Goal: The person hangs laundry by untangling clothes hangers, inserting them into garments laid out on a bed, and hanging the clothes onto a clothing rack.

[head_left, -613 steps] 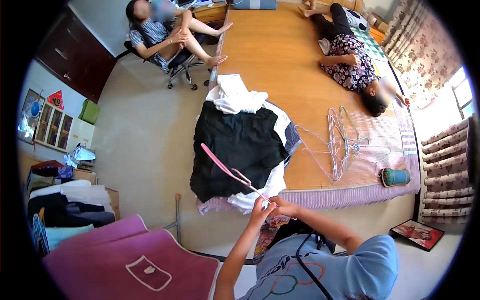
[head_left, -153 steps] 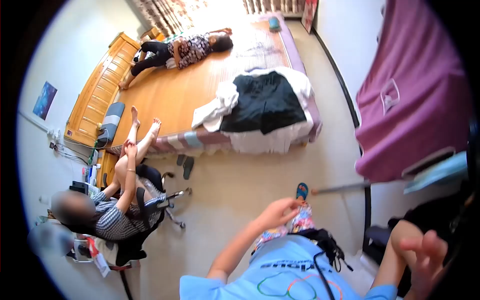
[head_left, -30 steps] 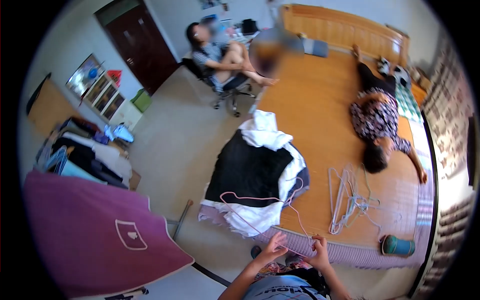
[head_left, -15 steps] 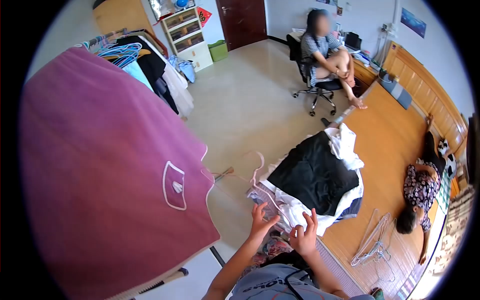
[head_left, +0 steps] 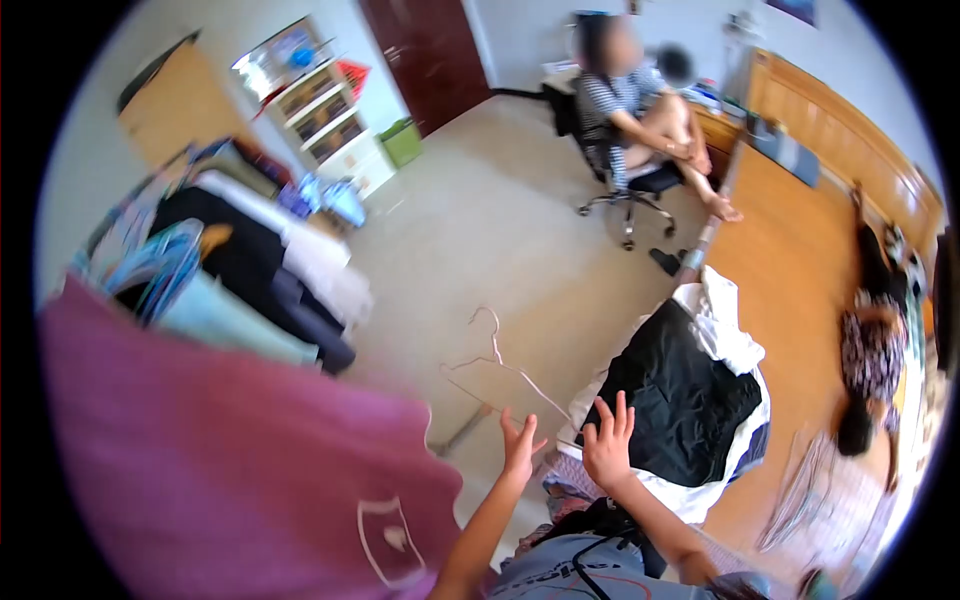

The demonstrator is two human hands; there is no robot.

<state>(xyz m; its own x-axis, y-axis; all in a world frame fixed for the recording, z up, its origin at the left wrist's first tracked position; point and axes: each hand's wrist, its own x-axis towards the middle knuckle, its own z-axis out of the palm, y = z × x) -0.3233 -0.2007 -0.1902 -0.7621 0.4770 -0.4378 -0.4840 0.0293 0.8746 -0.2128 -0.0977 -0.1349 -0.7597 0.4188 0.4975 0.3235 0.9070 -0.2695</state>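
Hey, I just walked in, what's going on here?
A person has both hands at a thin pink hanger; whether the left hand or right hand grips it firmly isn't clear. Black clothing lies over white clothing on the bed, with more hangers beside it. One person sits; another lies down.

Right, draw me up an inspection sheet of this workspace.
Surface: smooth orange-brown bed mat.
Job's things: thin pink wire hanger; black cloth garment lying on white cloth garments.
Clutter: pale, thin loose hangers on the mat, blurred.
Hands: bare left hand and bare right hand at the pink hanger, some fingers raised; grip unclear.
Cables: nothing seen on the mat.
Surroundings: seated person on black wheeled chair; another person lying on the mat; large purple cloth at left.
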